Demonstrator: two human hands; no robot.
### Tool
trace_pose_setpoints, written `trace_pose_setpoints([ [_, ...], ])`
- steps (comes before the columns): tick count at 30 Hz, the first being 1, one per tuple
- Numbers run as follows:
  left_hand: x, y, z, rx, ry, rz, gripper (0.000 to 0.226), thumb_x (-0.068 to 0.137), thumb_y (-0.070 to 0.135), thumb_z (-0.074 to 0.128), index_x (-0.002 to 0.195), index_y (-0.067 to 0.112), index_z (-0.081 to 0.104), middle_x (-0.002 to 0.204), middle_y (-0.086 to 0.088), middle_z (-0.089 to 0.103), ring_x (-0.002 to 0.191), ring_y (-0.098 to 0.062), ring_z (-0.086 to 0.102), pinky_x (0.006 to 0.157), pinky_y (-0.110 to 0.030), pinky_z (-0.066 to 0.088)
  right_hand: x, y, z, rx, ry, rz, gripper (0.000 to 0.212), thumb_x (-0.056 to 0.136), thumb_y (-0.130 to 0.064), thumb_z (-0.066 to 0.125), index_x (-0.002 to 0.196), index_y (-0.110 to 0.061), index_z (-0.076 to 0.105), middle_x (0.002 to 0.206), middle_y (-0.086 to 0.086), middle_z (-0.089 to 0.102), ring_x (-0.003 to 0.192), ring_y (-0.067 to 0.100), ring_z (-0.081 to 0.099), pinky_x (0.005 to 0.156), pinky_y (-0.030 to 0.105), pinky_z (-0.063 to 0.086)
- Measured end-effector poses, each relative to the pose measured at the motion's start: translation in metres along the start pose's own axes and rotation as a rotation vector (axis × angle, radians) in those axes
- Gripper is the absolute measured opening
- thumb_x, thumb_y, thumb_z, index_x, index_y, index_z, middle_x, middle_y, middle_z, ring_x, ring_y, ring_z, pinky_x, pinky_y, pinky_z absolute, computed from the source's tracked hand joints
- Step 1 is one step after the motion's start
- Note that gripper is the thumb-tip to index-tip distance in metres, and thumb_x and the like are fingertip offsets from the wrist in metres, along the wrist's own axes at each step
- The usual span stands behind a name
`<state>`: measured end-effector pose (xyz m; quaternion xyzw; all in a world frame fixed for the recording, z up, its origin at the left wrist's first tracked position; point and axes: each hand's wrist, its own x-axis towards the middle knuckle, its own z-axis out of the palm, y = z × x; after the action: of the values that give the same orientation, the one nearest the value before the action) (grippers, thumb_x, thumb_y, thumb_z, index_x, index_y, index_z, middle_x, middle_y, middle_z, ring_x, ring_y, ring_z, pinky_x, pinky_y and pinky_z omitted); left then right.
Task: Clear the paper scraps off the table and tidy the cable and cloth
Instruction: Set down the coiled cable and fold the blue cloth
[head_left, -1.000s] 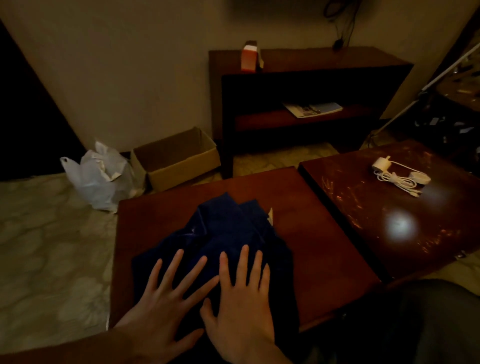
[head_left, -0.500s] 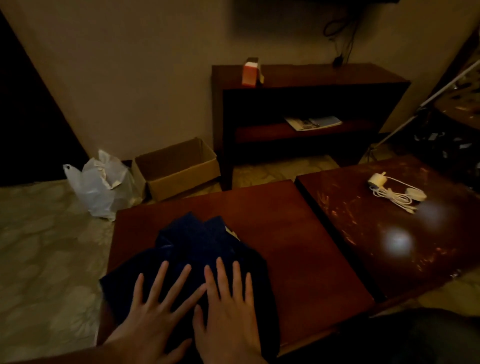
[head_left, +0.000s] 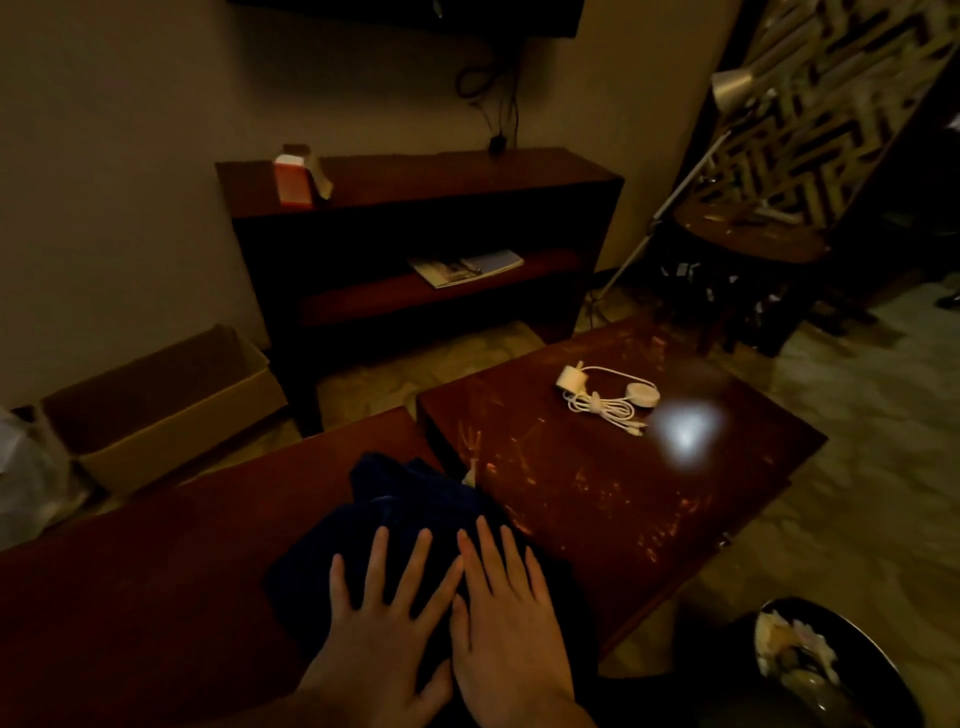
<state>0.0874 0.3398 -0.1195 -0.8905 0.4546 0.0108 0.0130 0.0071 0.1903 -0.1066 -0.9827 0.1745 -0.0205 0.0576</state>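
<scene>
left grip (head_left: 384, 639) wide, flat on cloth (head_left: 410, 499) | right grip (head_left: 506, 634) likewise | cable (head_left: 605, 402) bundled, well apart

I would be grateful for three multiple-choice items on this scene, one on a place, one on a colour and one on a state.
1. Where is the white cable?
A. on the floor
B. on the right-hand table
C. hanging on the wall

2. What colour is the cloth?
A. red
B. white
C. dark blue

3. How are the left hand and right hand?
A. flat on the cloth, fingers straight
B. clenched, holding nothing
C. lifted clear of everything

Answers: B, it lies coiled on that scratched top; C, the fabric reads deep blue; A, both palms rest on the cloth with fingers spread.
</scene>
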Motion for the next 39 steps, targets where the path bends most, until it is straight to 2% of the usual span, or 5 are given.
trace_pose_setpoints([
  [10, 0.016, 0.005, 0.016, 0.053, -0.002, -0.098, 0.059, 0.099, 0.058, 0.022, 0.150, 0.032, 0.038, 0.152, -0.011, 0.047, 0.138, -0.045, 0.037, 0.093, -0.071, 0.041, 0.001, 0.003, -0.002, 0.134, -0.079, 0.004, 0.074, 0.071, -0.055, 0.049, 0.138, -0.025, 0.061, 0.158, 0.007, 0.036, 0.137, 0.027, 0.051, 0.111, 0.043, 0.024],
  [15, 0.015, -0.003, 0.026, 0.127, 0.097, -0.066, 0.077, 0.085, 0.083, 0.024, 0.144, 0.038, 0.046, 0.146, -0.008, 0.054, 0.140, -0.040, 0.034, 0.102, -0.069, 0.028, 0.047, 0.025, -0.056, 0.356, 0.054, 0.135, 0.066, 0.092, -0.059, 0.044, 0.152, -0.052, 0.016, 0.163, -0.012, -0.027, 0.151, 0.015, -0.015, 0.120, 0.048, 0.009],
  [28, 0.063, -0.002, -0.015, -0.049, 0.120, -0.034, 0.078, 0.083, 0.082, 0.033, 0.151, 0.044, 0.037, 0.130, -0.006, 0.063, 0.123, -0.037, 0.048, 0.105, -0.060, 0.027, 0.203, 0.182, -0.073, -0.161, 0.076, 0.082, 0.092, 0.094, -0.056, 0.057, 0.161, -0.030, 0.001, 0.169, 0.003, -0.007, 0.155, 0.030, -0.009, 0.123, 0.051, 0.014],
  [34, 0.176, 0.030, -0.078, -0.178, 0.233, -0.008, 0.079, 0.092, 0.076, 0.026, 0.150, 0.052, -0.023, 0.167, 0.004, -0.012, 0.151, -0.038, -0.015, 0.118, -0.063, 0.000, 0.208, 0.191, -0.068, -0.052, 0.034, 0.164, 0.089, 0.093, -0.046, 0.063, 0.159, -0.040, 0.003, 0.169, 0.005, -0.007, 0.153, 0.039, -0.008, 0.120, 0.062, 0.011],
  [39, 0.248, 0.052, -0.084, -0.121, 0.224, 0.009, 0.082, 0.092, 0.074, 0.029, 0.149, 0.051, -0.026, 0.167, 0.002, -0.016, 0.151, -0.041, -0.014, 0.118, -0.066, 0.007, 0.216, 0.208, -0.065, 0.184, -0.056, 0.204, 0.076, 0.092, -0.038, 0.067, 0.149, -0.046, 0.016, 0.160, 0.004, 0.028, 0.147, 0.042, 0.019, 0.112, 0.067, 0.025],
])
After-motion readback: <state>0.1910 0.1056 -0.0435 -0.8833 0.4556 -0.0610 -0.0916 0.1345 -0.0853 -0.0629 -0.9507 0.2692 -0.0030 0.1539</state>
